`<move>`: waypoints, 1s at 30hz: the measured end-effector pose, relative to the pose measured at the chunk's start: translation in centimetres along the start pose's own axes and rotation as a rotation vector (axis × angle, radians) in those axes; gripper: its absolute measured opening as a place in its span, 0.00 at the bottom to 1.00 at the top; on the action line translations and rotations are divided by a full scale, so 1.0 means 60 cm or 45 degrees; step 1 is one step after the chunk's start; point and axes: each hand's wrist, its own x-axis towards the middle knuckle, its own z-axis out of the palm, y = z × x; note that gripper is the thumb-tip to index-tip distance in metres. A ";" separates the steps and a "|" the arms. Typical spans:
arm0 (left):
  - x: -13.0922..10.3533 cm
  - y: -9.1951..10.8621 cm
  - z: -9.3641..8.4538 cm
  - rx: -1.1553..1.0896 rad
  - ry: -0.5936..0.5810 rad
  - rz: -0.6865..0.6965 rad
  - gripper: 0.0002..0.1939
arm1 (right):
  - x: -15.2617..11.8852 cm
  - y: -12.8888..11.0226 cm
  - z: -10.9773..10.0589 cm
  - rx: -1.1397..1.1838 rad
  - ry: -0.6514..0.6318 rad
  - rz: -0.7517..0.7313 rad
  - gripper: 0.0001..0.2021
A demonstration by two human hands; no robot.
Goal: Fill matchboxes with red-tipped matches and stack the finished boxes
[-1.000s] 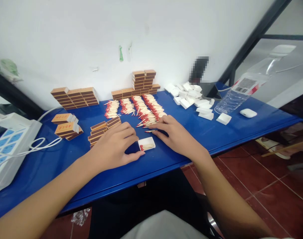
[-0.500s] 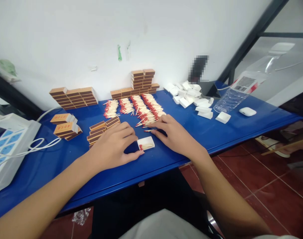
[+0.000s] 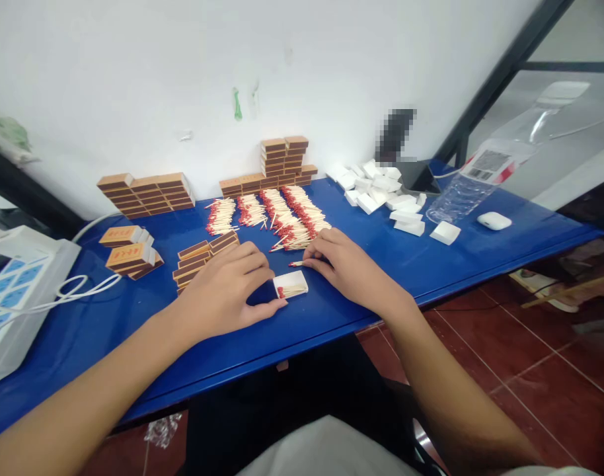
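A small white tray [image 3: 296, 280] with several red-tipped matches [image 3: 293, 290] inside lies on the blue table, between my hands. My left hand [image 3: 231, 286] is at the tray's left end, its thumb and fingers apart and touching or very near the edge. Up and to the right of the tray, my right hand [image 3: 340, 265] pinches red-tipped matches [image 3: 296, 264]; how many is too small to tell. Behind my hands, loose matches [image 3: 282, 218] lie in several rows, heads to the left.
Stacked matchboxes [image 3: 151, 195] stand by the wall, with more matchboxes [image 3: 195, 262] beside my left hand. White trays [image 3: 371, 185] are heaped at the back right, near a plastic bottle [image 3: 473, 178] and a white case [image 3: 494, 221]. A power strip [image 3: 22, 291] sits at the far left.
My right hand has closed its thumb and fingers on matches and drawn slightly back from the match rows. My left hand and the tray have hardly moved.
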 end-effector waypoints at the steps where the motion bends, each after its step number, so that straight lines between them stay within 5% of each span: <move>1: 0.000 0.000 0.000 0.000 -0.001 -0.002 0.14 | 0.000 0.000 0.000 0.002 -0.011 0.012 0.05; 16: -0.001 0.000 0.000 0.027 -0.007 -0.021 0.14 | -0.018 -0.036 -0.030 0.002 0.015 -0.051 0.04; 24: 0.000 0.000 -0.001 0.019 0.005 -0.005 0.15 | -0.023 -0.074 -0.002 -0.251 0.005 -0.193 0.06; 30: -0.002 0.002 0.000 0.016 -0.001 -0.010 0.14 | -0.019 -0.068 -0.005 -0.152 -0.015 -0.178 0.04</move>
